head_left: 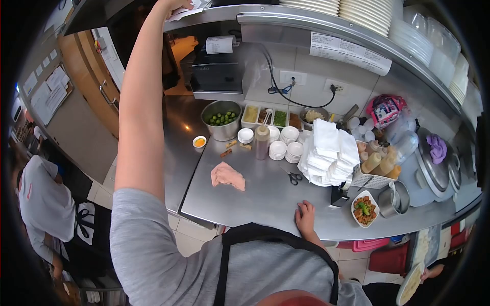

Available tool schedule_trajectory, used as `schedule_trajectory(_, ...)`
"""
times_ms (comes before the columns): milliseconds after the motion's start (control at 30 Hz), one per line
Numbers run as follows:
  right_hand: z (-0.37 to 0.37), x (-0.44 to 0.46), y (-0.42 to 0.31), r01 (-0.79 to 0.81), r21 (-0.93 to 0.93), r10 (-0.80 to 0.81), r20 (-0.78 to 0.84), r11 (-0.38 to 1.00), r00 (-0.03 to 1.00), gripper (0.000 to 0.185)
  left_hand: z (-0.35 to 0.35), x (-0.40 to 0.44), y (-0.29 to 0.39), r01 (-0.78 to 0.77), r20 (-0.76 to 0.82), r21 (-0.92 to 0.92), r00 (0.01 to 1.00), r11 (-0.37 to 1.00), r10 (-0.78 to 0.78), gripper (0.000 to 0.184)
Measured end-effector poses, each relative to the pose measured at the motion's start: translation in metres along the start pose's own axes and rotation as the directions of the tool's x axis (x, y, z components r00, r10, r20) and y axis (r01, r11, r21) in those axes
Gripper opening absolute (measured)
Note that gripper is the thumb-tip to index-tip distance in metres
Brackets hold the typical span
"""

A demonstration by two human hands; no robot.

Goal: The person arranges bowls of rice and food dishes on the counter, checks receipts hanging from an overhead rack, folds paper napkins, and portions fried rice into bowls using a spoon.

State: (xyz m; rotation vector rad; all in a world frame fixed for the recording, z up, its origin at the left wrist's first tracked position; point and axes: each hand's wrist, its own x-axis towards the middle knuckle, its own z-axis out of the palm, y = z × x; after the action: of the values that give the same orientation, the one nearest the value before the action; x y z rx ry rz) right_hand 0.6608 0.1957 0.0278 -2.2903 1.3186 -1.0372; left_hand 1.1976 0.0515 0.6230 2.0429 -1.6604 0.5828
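Observation:
My left hand is raised to the shelf at the top edge, its fingers closed at some white papers; the hand is partly cut off by the frame. My right hand rests on the front part of the steel counter, its fingers lightly curled and apart, with nothing in it. Left of it lies a crumpled pink cloth. Black scissors lie behind the right hand, beside a tall stack of folded white napkins. To its right sits a white bowl of food.
A pot of green limes, a squeeze bottle and small white dishes stand towards the wall. Plates are stacked on the overhead shelf. A co-worker stands at left; another person's hand holds a dish at lower right.

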Motion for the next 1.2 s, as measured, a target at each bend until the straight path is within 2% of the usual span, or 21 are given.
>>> schedule_trajectory(33,0.001,0.001,-0.002,-0.005,-0.013,0.005,0.006,1.0,1.0,0.028,0.002,0.004,-0.009,-0.181,0.013,0.18,0.983,0.967,0.181,0.032)
schedule_trajectory(67,0.0,0.001,-0.005,-0.009,-0.014,0.009,0.008,1.0,1.0,0.028,0.001,-0.005,-0.002,-0.182,0.017,0.178,0.983,0.967,0.182,0.032)
schedule_trajectory(100,-0.001,0.001,-0.008,0.001,-0.037,-0.001,0.017,0.999,1.0,0.028,-0.005,-0.027,0.019,0.024,-0.049,-0.309,0.998,0.951,-0.041,0.033)
schedule_trajectory(133,-0.003,0.002,-0.01,0.012,-0.061,-0.01,0.026,0.998,1.0,0.029,-0.005,-0.043,0.03,0.184,0.0,-0.725,0.964,0.664,-0.266,0.034)
schedule_trajectory(167,-0.003,0.002,-0.009,0.005,-0.063,-0.004,0.023,0.998,1.0,0.029,-0.005,-0.062,0.04,0.181,0.003,-0.727,0.965,0.663,-0.261,0.034)
schedule_trajectory(200,0.0,0.001,-0.007,0.011,-0.063,-0.01,0.015,0.998,1.0,0.029,-0.006,-0.082,0.051,-0.001,-0.41,-0.48,0.884,0.877,-0.223,0.032)
schedule_trajectory(233,0.002,-0.002,-0.006,0.01,-0.061,-0.01,0.005,0.998,1.0,0.03,-0.005,-0.101,0.065,-0.08,-0.735,-0.132,0.676,0.988,-0.043,0.03)
schedule_trajectory(300,0.005,-0.005,-0.008,0.002,-0.06,-0.004,-0.029,0.998,1.0,0.03,0.007,-0.139,0.099,-0.413,-0.868,-0.009,0.455,0.911,0.198,0.017)
schedule_trajectory(367,0.007,-0.006,-0.007,-0.001,-0.063,-0.003,-0.065,0.998,0.998,0.03,0.046,-0.17,0.122,-0.424,-0.684,-0.529,0.726,0.735,-0.073,0.016)
schedule_trajectory(433,0.008,-0.006,-0.007,0.024,-0.099,-0.031,-0.074,0.995,0.997,0.03,0.079,-0.194,0.158,-0.524,-0.679,-0.527,0.733,0.669,0.04,0.015)
schedule_trajectory(533,0.008,0.002,-0.023,-0.111,-0.135,0.119,0.055,0.985,0.991,0.034,0.134,-0.204,0.199,-0.383,-0.394,-0.779,0.915,0.496,0.088,0.017)
schedule_trajectory(567,0.005,0.01,-0.033,-0.115,-0.139,0.123,0.053,0.984,0.991,0.034,0.147,-0.2,0.209,-0.354,-0.336,-0.811,0.934,0.466,0.124,0.017)
schedule_trajectory(633,-0.009,0.038,-0.069,-0.147,0.206,0.117,0.151,0.967,0.982,0.04,0.149,-0.194,0.233,-0.386,-0.359,-0.795,0.921,0.469,0.15,0.019)
schedule_trajectory(700,-0.054,0.073,-0.124,0.021,0.308,-0.042,0.061,0.951,0.997,0.043,0.149,-0.183,0.247,-0.416,-0.38,-0.777,0.908,0.472,0.174,0.02)
schedule_trajectory(767,-0.087,0.1,-0.144,0.144,0.261,-0.133,-0.058,0.955,0.989,0.041,0.146,-0.171,0.257,-0.408,-0.358,-0.835,0.913,0.369,0.198,0.022)
schedule_trajectory(800,-0.108,0.112,-0.155,0.146,0.236,-0.124,-0.105,0.961,0.987,0.04,0.133,-0.172,0.263,-0.184,-0.155,-0.966,0.974,0.183,0.165,0.019)
schedule_trajectory(833,-0.129,0.125,-0.164,0.149,0.209,-0.118,-0.154,0.966,0.981,0.039,0.128,-0.169,0.266,-0.185,-0.155,-0.966,0.973,0.179,0.168,0.019)
schedule_trajectory(900,-0.162,0.157,-0.166,0.282,0.089,-0.244,-0.305,0.955,0.921,0.038,0.12,-0.158,0.271,-0.15,-0.149,-0.989,0.976,-0.004,0.16,0.017)
schedule_trajectory(1033,-0.231,0.236,-0.193,0.441,-0.254,-0.507,-0.495,0.861,0.705,0.035,0.111,-0.14,0.28,-0.237,-0.231,-0.971,0.961,0.017,0.154,0.018)
schedule_trajectory(1167,-0.279,0.33,-0.211,0.328,-0.549,-0.634,-0.585,0.768,0.505,0.034,0.107,-0.142,0.266,-0.282,-0.268,-0.939,0.959,0.197,0.091,0.02)
schedule_trajectory(1200,-0.284,0.344,-0.215,0.337,-0.546,-0.636,-0.585,0.767,0.503,0.034,0.107,-0.144,0.258,-0.282,-0.27,-0.938,0.959,0.203,0.085,0.02)
